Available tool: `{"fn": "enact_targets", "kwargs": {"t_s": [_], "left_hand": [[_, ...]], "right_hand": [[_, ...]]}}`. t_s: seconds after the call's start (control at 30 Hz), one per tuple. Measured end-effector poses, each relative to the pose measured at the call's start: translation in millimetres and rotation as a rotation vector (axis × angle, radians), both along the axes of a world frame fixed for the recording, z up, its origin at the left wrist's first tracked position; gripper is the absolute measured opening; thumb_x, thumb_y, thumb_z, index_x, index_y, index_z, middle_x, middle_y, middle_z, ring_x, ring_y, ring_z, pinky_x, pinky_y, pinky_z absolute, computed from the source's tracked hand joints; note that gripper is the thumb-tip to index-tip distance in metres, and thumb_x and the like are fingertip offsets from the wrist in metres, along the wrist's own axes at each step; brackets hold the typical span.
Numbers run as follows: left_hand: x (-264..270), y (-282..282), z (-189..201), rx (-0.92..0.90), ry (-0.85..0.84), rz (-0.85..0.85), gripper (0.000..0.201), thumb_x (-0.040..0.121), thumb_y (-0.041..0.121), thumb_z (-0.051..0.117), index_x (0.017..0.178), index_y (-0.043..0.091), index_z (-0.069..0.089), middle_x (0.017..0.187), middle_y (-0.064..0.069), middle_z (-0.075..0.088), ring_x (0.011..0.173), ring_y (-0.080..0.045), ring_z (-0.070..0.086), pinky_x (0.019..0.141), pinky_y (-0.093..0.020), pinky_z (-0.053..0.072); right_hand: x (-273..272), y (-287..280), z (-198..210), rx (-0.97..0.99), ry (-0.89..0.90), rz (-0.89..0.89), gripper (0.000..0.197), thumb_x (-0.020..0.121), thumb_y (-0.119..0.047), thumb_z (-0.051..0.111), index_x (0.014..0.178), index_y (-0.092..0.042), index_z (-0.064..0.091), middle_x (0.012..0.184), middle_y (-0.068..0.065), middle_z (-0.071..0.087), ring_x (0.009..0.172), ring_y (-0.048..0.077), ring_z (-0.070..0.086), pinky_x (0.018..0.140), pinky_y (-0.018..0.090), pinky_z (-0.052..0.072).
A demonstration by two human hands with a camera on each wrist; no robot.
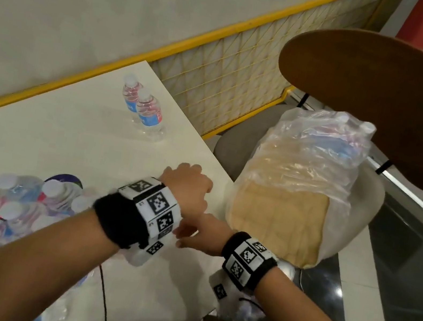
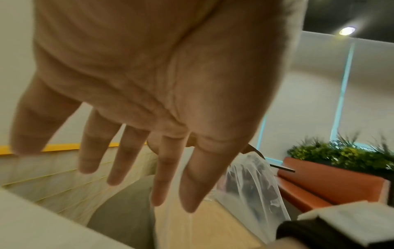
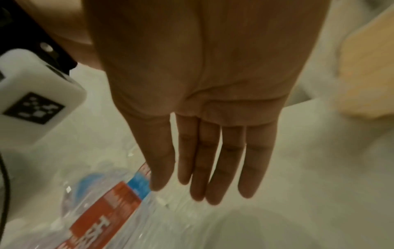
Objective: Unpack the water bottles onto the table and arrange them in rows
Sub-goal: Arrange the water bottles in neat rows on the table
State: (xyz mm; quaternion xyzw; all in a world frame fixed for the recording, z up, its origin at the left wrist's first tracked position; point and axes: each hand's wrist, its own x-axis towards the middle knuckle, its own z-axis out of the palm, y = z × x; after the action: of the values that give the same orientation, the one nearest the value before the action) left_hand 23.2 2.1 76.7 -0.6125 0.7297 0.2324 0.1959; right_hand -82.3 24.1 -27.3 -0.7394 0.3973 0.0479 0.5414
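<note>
Two small water bottles with blue labels and white caps stand side by side on the white table (image 1: 68, 135), one (image 1: 130, 95) just behind the other (image 1: 150, 115). A shrink-wrapped pack of several bottles (image 1: 12, 210) lies at the table's near left; its red and blue label (image 3: 106, 210) shows in the right wrist view. My left hand (image 1: 188, 187) hovers near the table's right edge, fingers spread and straight (image 2: 132, 160), holding nothing. My right hand (image 1: 200, 234) reaches leftward below it, fingers straight and together (image 3: 213, 168), just above the pack's wrap.
A chair with a brown wooden back (image 1: 378, 105) stands right of the table. On its seat is a crumpled clear plastic wrap (image 1: 313, 155) over a tan cardboard tray (image 1: 278, 223). A yellow-framed mesh fence (image 1: 236, 60) runs behind. A black cable (image 1: 104, 297) crosses the near table edge.
</note>
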Motion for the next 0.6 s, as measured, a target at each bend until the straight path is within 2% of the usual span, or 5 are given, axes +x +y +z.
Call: {"fn": "enact_targets", "kwargs": {"t_s": [0.1,0.23,0.4,0.5,0.6], "left_hand": [[-42.5,-22.6,-11.9,0.019,0.089,-0.048,0.042,0.092,0.017,0.049,0.130,0.035,0.052,0.158,-0.007,0.008,0.147,-0.025,0.003,0.116,-0.048,0.024],[-79.7,-48.8,-20.5,0.000,0.156,-0.092,0.053,0.091,0.014,0.048,0.140,0.031,0.041,0.159,-0.003,-0.011,0.147,-0.030,-0.002,0.115,-0.051,0.024],[-88.3,-58.5,-26.1,-0.203,0.271,0.048,0.027,0.089,0.012,0.053,0.115,0.008,0.048,0.155,-0.003,0.010,0.124,-0.031,0.040,0.088,-0.040,0.043],[-88.1,-58.8,-32.3,-0.341,0.330,0.050,0.023,0.086,0.004,0.052,0.109,0.007,0.050,0.146,0.000,0.023,0.107,-0.028,0.049,0.073,-0.033,0.042],[-86.2,-60.3,-34.2,-0.433,0.339,0.013,0.033,0.081,-0.005,0.054,0.112,0.008,0.052,0.143,0.003,0.026,0.106,-0.025,0.050,0.071,-0.034,0.048]], "right_hand": [[-37.1,-9.3,4.7,0.001,0.028,-0.079,0.011,0.084,-0.021,0.066,0.077,-0.029,0.066,0.078,-0.009,0.064,0.070,0.004,0.056,0.070,0.018,0.044],[-97.1,-35.9,6.7,-0.029,0.120,-0.345,0.015,0.083,-0.012,0.062,0.071,-0.022,0.065,0.073,-0.001,0.065,0.068,0.013,0.057,0.080,0.037,0.053],[-162.3,-95.2,7.4,-0.123,0.266,-0.858,0.041,0.079,-0.042,0.064,0.117,-0.032,0.057,0.113,-0.004,0.062,0.096,0.018,0.059,0.070,0.028,0.051],[-200.5,-145.4,-30.8,-0.324,0.515,-0.623,0.071,0.083,-0.032,0.064,0.145,-0.029,0.030,0.148,-0.003,0.037,0.134,0.023,0.039,0.108,0.038,0.038],[-181.7,-140.9,23.9,-0.362,0.739,-0.516,0.064,0.090,-0.024,0.059,0.147,-0.013,0.029,0.145,0.012,0.041,0.131,0.027,0.043,0.104,0.034,0.038]]}}
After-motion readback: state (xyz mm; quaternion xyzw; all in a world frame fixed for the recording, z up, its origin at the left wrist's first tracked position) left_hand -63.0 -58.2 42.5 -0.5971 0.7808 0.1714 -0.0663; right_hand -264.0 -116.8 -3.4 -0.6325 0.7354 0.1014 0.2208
